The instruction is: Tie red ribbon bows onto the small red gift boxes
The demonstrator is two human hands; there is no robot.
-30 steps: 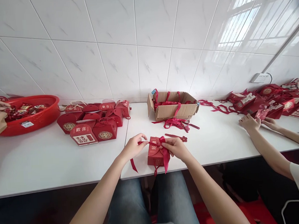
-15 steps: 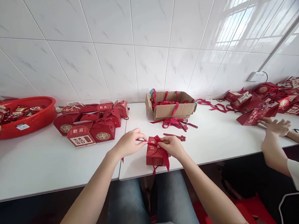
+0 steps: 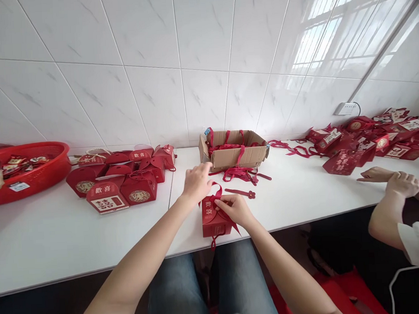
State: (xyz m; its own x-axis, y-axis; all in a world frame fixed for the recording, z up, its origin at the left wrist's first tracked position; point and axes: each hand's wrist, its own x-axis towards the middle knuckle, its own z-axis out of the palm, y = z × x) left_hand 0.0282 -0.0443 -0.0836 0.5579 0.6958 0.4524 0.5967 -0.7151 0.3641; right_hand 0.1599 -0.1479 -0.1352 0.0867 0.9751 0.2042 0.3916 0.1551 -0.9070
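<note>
A small red gift box (image 3: 213, 222) with pale lettering stands on the table edge in front of me. My right hand (image 3: 236, 209) pinches the red ribbon (image 3: 230, 217) at the top of this box, and a ribbon tail hangs down its right side. Just beyond the box, my left hand (image 3: 197, 184) is raised with bent fingers; a curl of the ribbon runs up to its fingertips, which are partly hidden. Dark red flower-ended strips (image 3: 240, 193) lie just behind the box, near both hands.
A cardboard box (image 3: 236, 157) of red ribbons stands by the wall. Several red gift boxes (image 3: 107, 196) are grouped at left, beside a red basket (image 3: 51, 178) where another person's hand reaches in. At right are more boxes (image 3: 341, 161) and a co-worker's hands (image 3: 403, 184).
My left hand has moved up and away from the box, drawing the ribbon into a curl. My right hand stays at the knot. The co-worker's hands at right have come together.
</note>
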